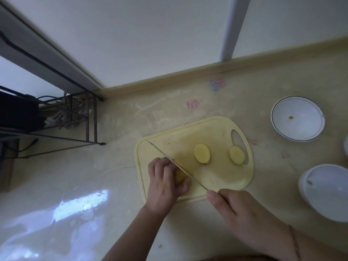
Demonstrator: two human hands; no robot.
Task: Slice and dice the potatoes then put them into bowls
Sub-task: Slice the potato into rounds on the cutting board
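Note:
A pale yellow cutting board [216, 132] lies on the counter. On its near left corner my left hand [165, 183] presses down on a potato piece [181, 175], mostly hidden under the fingers. My right hand [243, 213] grips the handle of a knife [175, 161]; its long thin blade runs diagonally up-left across the potato, right beside my left fingertips. Two potato halves lie cut side up on the board: one in the middle [202, 153], one by the handle hole [236, 155].
Two white bowls stand to the right of the board: one far right [297, 118] with a small speck inside, one nearer [325, 191]. A dark metal rack [90, 121] stands at the left against the wall. The counter's surface is glossy with a bright reflection at the near left.

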